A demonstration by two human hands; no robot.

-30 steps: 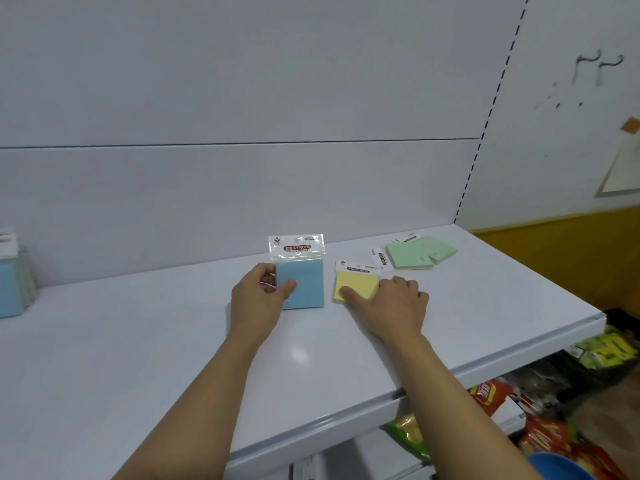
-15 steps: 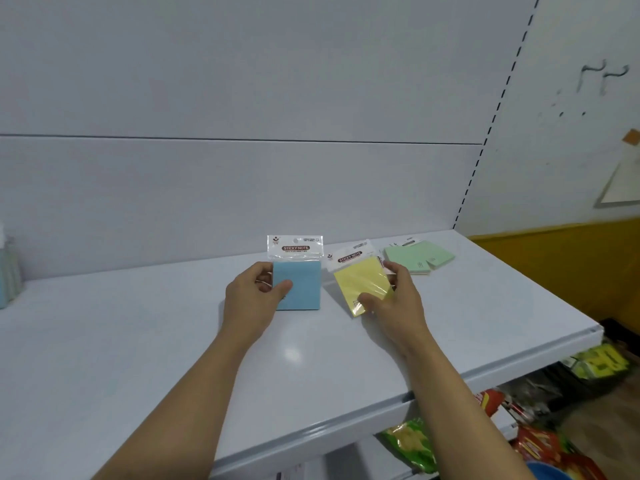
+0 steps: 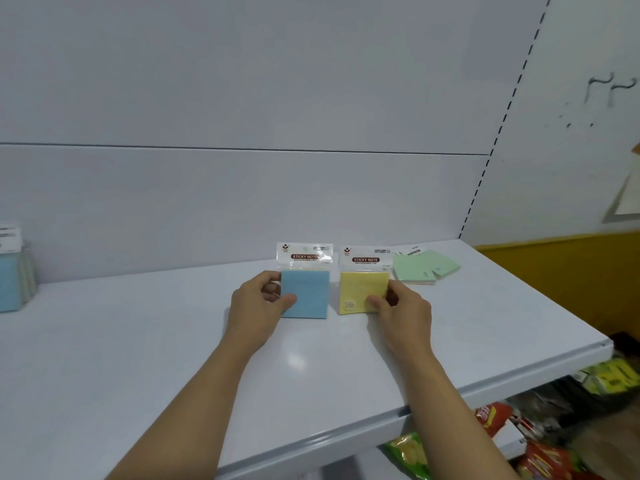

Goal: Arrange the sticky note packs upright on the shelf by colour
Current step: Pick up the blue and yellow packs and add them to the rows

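Nearest you, the front lip of the flat white metal shelf is running across below your forearms, with snack bags in red and green wrappers showing beneath it to the right. Farther in on that shelf, your left hand is gripping the square blue sticky note pack by its left edge, thumb pressing on the front face and fingers curling behind, and the pack is standing upright with its clear printed header on top. Just right of the blue pack, standing apart from it by a narrow gap, your right hand is pinching the square yellow sticky note pack at its right edge, thumb on the front, and it is also standing upright on the shelf. Beyond and to the right of the yellow pack, the pale green sticky note packs are lying flat, overlapping one another. Far to the left of the blue pack, more upright blue packs are sitting at the edge of view.
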